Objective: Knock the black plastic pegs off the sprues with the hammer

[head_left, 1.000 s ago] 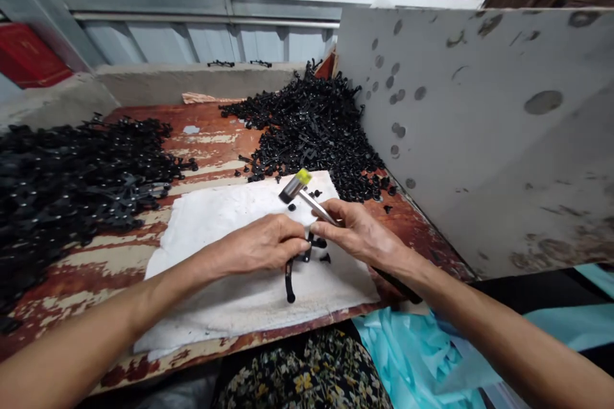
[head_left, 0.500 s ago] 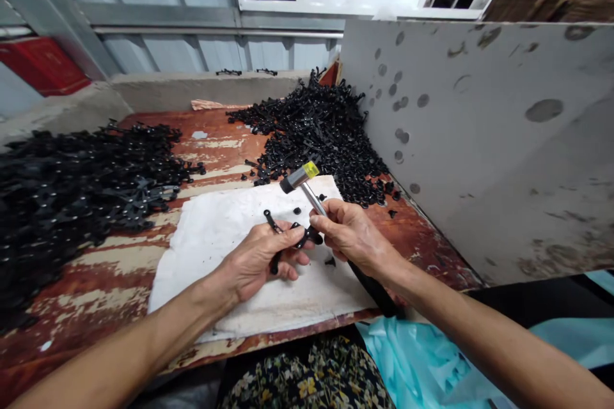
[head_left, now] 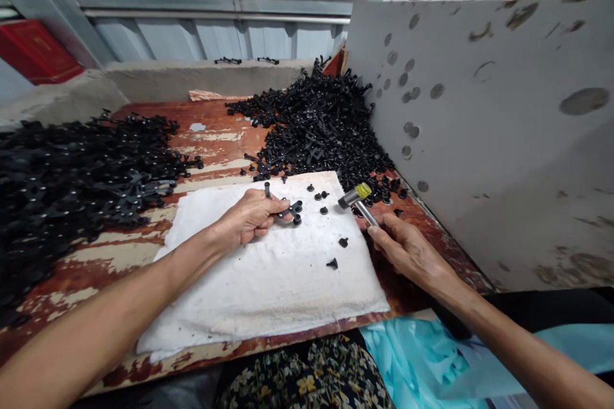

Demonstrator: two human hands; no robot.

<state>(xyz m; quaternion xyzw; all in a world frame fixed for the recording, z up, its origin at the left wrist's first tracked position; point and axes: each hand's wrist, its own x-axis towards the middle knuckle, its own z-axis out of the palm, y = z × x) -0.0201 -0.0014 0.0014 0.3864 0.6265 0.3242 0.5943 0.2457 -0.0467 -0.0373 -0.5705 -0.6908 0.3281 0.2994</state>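
The black jointed part [head_left: 289, 211] is pinched between the thumb and fingers of the left hand [head_left: 252, 214], its ends sticking out beyond the fingertips. It looks light and fairly stiff, probably smooth plastic or metal, with arms that may swing at the joints; a pinch at the middle, where the arms meet, would likely steady it best.

The right hand [head_left: 407, 246] is closed around the shaft of a small hammer [head_left: 355, 195], whose head has one yellow face and one dark one. The hammer probably carries most of its weight in the head, so a grip well down the shaft suits it.

Between the hands, loose black studs [head_left: 343, 242] lie on a white cloth [head_left: 259, 294]; they look small enough to roll. Under the cloth is the worn, red-brown desk [head_left: 100, 259]. A heap of black parts [head_left: 81, 172] sits beyond the left forearm, and another black pile [head_left: 316, 128] lies ahead of both hands, against a spotted grey panel [head_left: 480, 140].

Far ahead and left of the left hand, a red object [head_left: 38, 54] bears a faint mark, too small to read; no brand or label is legible.
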